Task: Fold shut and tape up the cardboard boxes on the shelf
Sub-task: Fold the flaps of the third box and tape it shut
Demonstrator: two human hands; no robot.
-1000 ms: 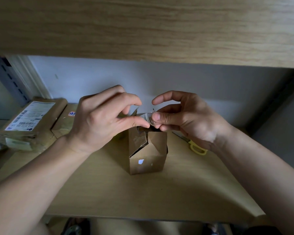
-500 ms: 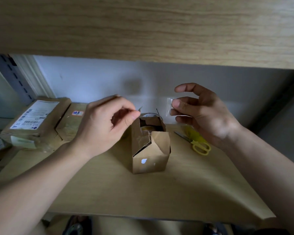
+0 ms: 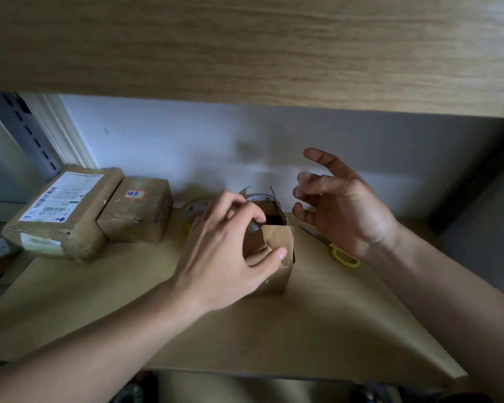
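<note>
1. We take the small open cardboard box (image 3: pixel 277 266) near the middle of the wooden shelf (image 3: pixel 303 338) as our landmark; its top flaps stand up and apart, and the dark inside shows between them.
2. Our left hand (image 3: pixel 230 254) lies over the box's left and front side. Its fingers curl round the near flap, the thumb tip pressed against the front face and the fingertips hooked over the flap's upper edge.
3. Our right hand (image 3: pixel 341 207) hangs in the air to the right of the box and a little above it, not touching it. A small clear piece of tape (image 3: pixel 304 179) sticks to a fingertip, seemingly pinched against the thumb, though blur hides the exact contact; the index finger is stretched upward and the lower fingers are loosely bent.
4. A roll of tape (image 3: pixel 195 212) lies just behind and to the left of the box, partly hidden by our left hand.
5. Yellow-handled scissors (image 3: pixel 339 253) lie on the shelf to the right of the box, below our right hand.
6. Well to the left of the box sit two sealed parcels, touching each other: a smaller taped box (image 3: pixel 137 210) with a red-edged sticker, and beyond it a larger labelled parcel (image 3: pixel 61 207).
</note>
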